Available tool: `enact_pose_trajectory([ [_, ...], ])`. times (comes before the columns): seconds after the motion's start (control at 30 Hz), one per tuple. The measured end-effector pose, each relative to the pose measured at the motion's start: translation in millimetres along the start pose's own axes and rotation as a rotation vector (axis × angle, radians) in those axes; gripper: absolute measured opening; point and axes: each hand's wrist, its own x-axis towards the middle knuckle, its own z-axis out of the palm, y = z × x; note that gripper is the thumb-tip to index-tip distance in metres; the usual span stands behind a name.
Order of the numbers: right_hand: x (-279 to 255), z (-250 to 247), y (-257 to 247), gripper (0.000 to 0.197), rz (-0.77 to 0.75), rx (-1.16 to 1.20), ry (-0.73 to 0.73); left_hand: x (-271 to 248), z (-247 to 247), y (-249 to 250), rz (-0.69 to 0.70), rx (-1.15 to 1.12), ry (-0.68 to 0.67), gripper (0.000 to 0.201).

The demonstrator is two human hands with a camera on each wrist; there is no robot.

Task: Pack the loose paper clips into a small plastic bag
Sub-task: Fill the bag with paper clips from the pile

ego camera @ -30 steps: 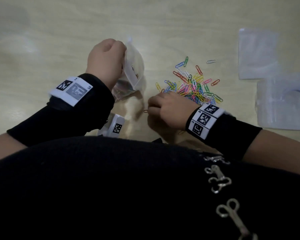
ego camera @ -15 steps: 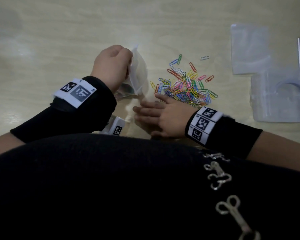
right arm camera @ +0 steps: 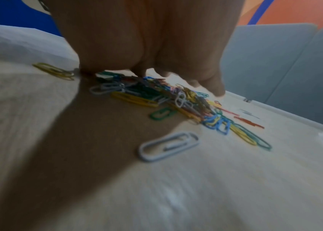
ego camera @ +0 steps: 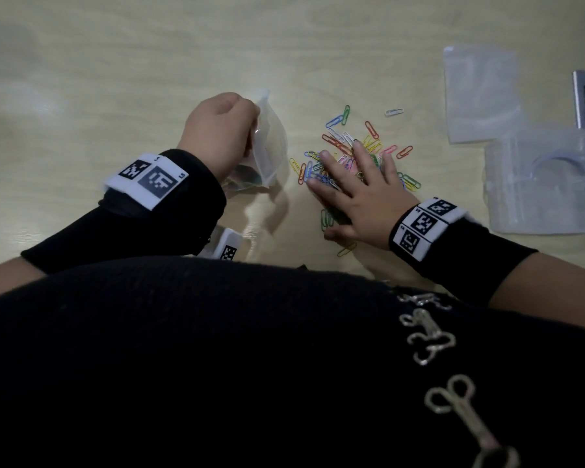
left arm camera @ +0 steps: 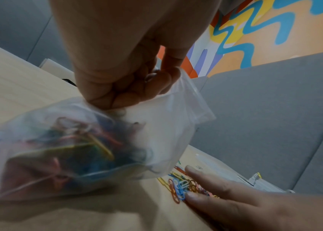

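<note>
Task partly complete: the small plastic bag point(ego camera: 269, 153) already holds a coloured bundle of clips in its lower end, while a large pile of loose paper clips point(ego camera: 355, 153) remains on the wooden table point(ego camera: 115, 62), just right of the bag. The left hand point(ego camera: 218, 133) pinches the bag near its mouth with curled fingers; the bag's long axis runs roughly upright, mouth uppermost, tilted toward the pile. The right hand point(ego camera: 358, 194) lies flat, fingers spread, pressing on the pile and gripping nothing.
</note>
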Motion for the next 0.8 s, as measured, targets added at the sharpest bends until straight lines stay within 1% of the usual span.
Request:
enact_pose_trajectory([
  [0.03, 0.4, -0.5, 1.3, 0.084, 0.028, 0.029, -0.020, -0.4, 0.8, 0.5, -0.004, -0.001, -0.009, 0.032],
  [0.07, 1.3, -0.3, 2.1, 0.082, 0.039, 0.069, -0.007, -0.2, 1.5, 0.7, -0.007, 0.000, -0.017, 0.031],
  [0.13, 2.8, -4.9, 2.3, 0.074, 0.039, 0.132, 0.058, -0.5, 3.7, 1.4, -0.002, 0.003, -0.038, 0.029],
  [0.27, 9.3, -6.8, 8.7, 0.039, 0.081, 0.307, 0.264, -1.5, 9.5, 3.8, 0.032, -0.017, -0.078, 0.025],
  [0.3, 11.0, -7.2, 9.4, 0.033, 0.101, 0.345, 0.305, -1.8, 11.2, 4.1, 0.045, -0.026, -0.086, 0.025],
  [0.37, 14.2, -8.5, 12.5, 0.026, 0.139, 0.382, 0.355, -3.2, 14.6, 5.5, 0.080, -0.042, -0.113, 0.026],
  [0.5, 19.5, -18.5, 21.4, 0.022, 0.244, 0.476, 0.356, -5.4, 19.0, 5.7, 0.108, -0.046, -0.163, 0.026],
  [0.63, 24.5, -35.5, 30.2, 0.019, 0.427, 0.625, 0.304, -6.4, 16.2, 5.0, 0.099, -0.016, -0.168, 0.022],
  [0.7, 24.7, -44.8, 31.9, 0.015, 0.496, 0.757, 0.262, -7.8, 13.1, 3.5, 0.079, -0.029, -0.198, 0.018],
  [0.73, 24.6, -49.0, 31.6, 0.011, 0.514, 0.858, 0.254, -8.1, 11.9, 2.1, 0.066, -0.047, -0.218, 0.017],
  [0.77, 23.7, -54.1, 30.5, 0.006, 0.527, 0.992, 0.252, -8.1, 11.1, 0.1, 0.053, -0.061, -0.236, 0.016],
  [0.8, 21.9, -60.4, 27.9, 0.008, 0.538, 1.140, 0.243, -7.9, 11.0, -1.9, 0.038, -0.066, -0.246, 0.015],
])
